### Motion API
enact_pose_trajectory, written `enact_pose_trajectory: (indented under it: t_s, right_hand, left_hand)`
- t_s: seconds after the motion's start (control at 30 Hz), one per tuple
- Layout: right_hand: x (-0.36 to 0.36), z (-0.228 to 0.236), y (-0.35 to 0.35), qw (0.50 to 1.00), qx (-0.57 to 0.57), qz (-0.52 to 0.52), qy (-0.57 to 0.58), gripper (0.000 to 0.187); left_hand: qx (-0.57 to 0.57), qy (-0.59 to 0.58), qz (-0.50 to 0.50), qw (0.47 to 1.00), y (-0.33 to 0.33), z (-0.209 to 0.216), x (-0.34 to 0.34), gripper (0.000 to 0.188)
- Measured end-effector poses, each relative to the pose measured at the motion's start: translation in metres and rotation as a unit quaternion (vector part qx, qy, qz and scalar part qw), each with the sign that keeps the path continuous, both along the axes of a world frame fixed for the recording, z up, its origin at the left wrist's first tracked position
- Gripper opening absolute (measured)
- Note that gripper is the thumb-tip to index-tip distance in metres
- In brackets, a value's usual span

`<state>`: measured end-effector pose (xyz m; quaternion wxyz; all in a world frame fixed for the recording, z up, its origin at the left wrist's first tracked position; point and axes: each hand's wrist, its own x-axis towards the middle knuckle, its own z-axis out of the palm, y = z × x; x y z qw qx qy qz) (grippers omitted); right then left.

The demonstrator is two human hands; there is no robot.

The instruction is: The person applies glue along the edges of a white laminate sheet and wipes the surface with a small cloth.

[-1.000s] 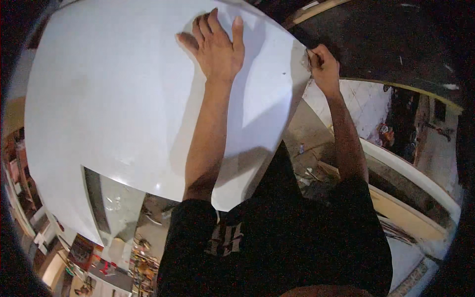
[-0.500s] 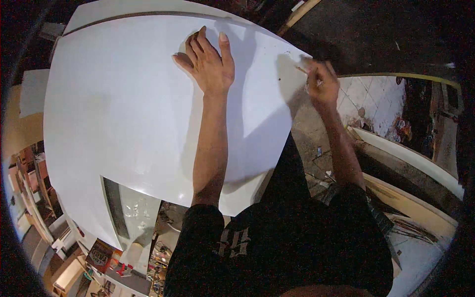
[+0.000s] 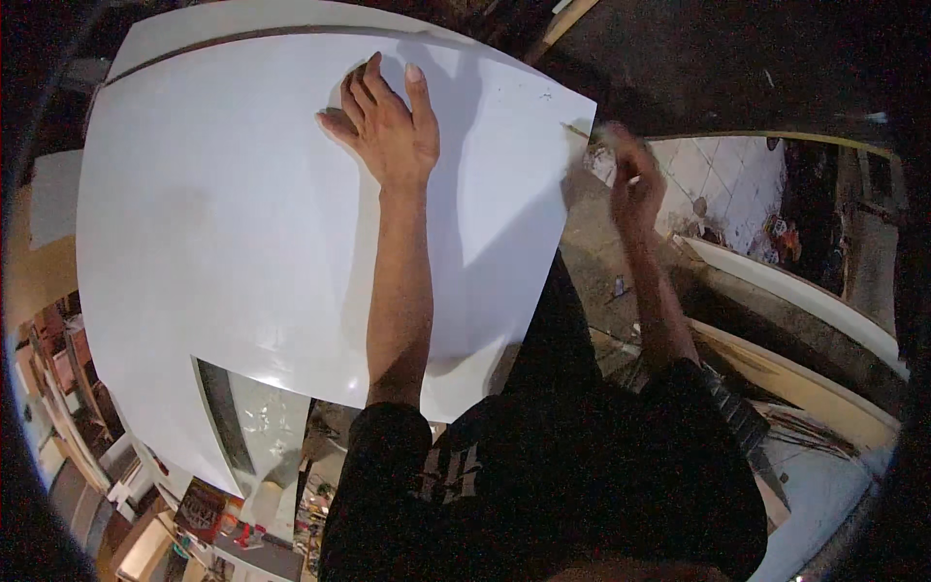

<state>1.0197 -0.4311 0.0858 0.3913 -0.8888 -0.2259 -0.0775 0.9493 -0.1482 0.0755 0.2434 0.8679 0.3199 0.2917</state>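
A large white sheet (image 3: 213, 223) fills the upper left of the view, glossy and slightly bowed. My left hand (image 3: 388, 131) lies flat on its upper middle, fingers spread and pressing down. My right hand (image 3: 630, 179) is just off the sheet's right edge near the top corner, blurred. Its fingers are closed around a small thin pale tool (image 3: 635, 180) that I cannot make out clearly. My dark shirt covers the bottom centre.
A tiled floor patch (image 3: 727, 175) lies to the right, with a curved white edge (image 3: 805, 291) and a wooden plank (image 3: 786, 373) below it. A glass pane (image 3: 257, 427) shows under the sheet. Cluttered shelves (image 3: 213, 514) sit at the lower left, and a wooden stick (image 3: 567, 19) is at the top.
My right hand has come off the sheet's right edge and moved slightly right and down. My left hand stays pressed on the sheet, which sits lower in the view.
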Motion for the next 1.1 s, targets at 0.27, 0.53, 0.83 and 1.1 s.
enact_pose_trajectory:
  t_s: [0.27,0.53,0.83,1.1]
  right_hand:
    - [0.025,-0.05,-0.053,0.982,-0.182,0.035,-0.028,0.021]
    - [-0.043,0.0,0.042,0.945,-0.22,0.24,-0.029,0.035]
    - [0.063,-0.024,0.025,0.957,-0.284,0.017,-0.058,0.049]
    - [-0.025,0.006,0.088,0.98,-0.092,0.16,-0.08,0.034]
  left_hand:
    - [-0.008,-0.015,-0.01,1.0,-0.006,0.001,0.007,0.068]
    - [-0.013,-0.011,-0.003,1.0,-0.003,0.0,0.01,0.067]
    - [-0.055,-0.079,-0.011,0.995,0.004,0.001,0.004,0.066]
    - [-0.09,-0.142,0.005,0.986,0.004,0.002,0.006,0.059]
